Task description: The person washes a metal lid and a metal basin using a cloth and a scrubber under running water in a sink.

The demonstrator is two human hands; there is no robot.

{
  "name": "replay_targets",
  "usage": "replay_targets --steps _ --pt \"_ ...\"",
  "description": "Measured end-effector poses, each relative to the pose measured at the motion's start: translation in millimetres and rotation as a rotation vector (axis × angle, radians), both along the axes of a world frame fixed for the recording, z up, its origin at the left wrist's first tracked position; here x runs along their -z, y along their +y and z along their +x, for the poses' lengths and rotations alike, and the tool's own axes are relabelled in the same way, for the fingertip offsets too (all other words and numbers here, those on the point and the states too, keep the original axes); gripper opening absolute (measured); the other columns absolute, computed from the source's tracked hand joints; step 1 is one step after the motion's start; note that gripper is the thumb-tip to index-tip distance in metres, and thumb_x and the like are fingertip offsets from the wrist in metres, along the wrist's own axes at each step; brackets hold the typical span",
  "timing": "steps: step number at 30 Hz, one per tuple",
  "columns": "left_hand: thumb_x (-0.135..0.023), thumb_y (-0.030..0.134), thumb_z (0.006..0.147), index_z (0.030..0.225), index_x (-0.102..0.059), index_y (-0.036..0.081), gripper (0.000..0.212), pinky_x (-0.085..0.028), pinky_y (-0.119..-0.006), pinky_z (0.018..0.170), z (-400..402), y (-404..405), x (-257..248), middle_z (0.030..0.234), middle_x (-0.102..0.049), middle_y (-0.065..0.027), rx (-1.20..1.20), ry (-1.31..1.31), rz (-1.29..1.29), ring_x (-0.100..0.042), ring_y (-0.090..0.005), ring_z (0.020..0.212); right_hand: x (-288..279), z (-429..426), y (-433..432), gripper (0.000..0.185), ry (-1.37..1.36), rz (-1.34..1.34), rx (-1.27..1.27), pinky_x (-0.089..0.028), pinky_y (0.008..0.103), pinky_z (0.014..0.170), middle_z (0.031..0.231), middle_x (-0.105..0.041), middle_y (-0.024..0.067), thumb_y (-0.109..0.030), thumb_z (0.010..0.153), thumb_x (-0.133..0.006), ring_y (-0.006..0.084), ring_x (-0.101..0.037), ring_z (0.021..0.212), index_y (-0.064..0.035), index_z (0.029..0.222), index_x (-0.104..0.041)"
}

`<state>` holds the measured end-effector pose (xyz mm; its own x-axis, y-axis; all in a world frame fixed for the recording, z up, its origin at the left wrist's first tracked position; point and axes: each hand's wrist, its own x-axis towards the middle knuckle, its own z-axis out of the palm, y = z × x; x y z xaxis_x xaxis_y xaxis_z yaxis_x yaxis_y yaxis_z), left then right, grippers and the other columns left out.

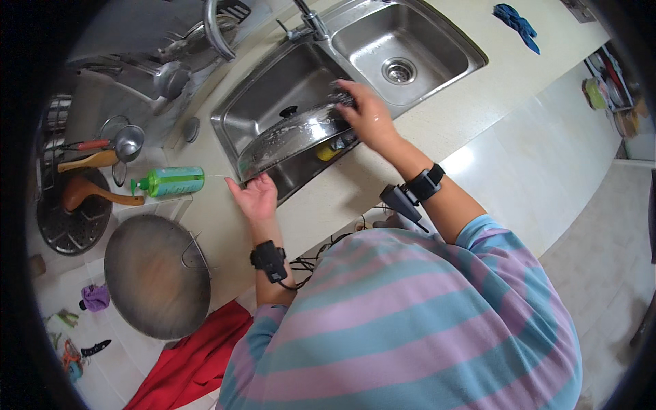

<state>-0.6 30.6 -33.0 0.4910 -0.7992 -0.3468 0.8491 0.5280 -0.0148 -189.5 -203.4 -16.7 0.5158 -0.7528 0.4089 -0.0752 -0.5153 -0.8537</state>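
Observation:
A wet glass pot lid [294, 138] with a black knob [288, 111] is tilted on edge over the left basin [277, 82] of a steel sink. Palm up, my left hand [256, 197] supports the lid's lower left edge with its fingertips. My right hand [370, 114] is at the lid's upper right end, fingers bent around what looks like a metal scouring pad [339, 94], blurred and partly hidden. White suds streak the glass. Beneath the lid, a yellow item [328, 149] lies in the basin, mostly covered.
A faucet [313, 25] rises behind the basins; the right basin [400, 36] has a drain strainer. A green pump bottle [174, 181] lies left, near hanging utensils and a large wok [158, 277]. A blue cloth [516, 25] is on the right counter. Dark cables [328, 248] run below the counter edge.

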Motion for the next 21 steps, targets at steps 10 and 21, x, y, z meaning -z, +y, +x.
replay_targets --steps 10,21 --pt "-0.02 0.058 0.087 0.128 -0.033 0.005 0.068 -0.027 -0.039 0.102 -105 -87 -27 0.131 -0.037 -0.0121 0.178 -0.353 0.472 -0.034 -0.0258 0.122 6 22 70 0.043 0.006 -0.278 -0.279 -0.042 0.0371 0.087 0.113 -0.053 0.0172 -0.001 0.063 -0.06 0.0324 -0.05 0.104 -0.0028 0.106 -0.057" --pt "-0.016 0.061 0.086 0.127 -0.035 0.008 0.069 -0.027 -0.042 0.101 -94 -56 4 0.129 -0.04 -0.0105 0.117 -0.203 0.519 -0.036 -0.0267 0.12 18 12 63 0.027 -0.114 -0.428 -0.595 -0.043 0.0373 0.08 0.088 -0.06 0.0129 -0.009 0.062 -0.057 0.029 -0.055 0.09 -0.002 0.087 -0.062"
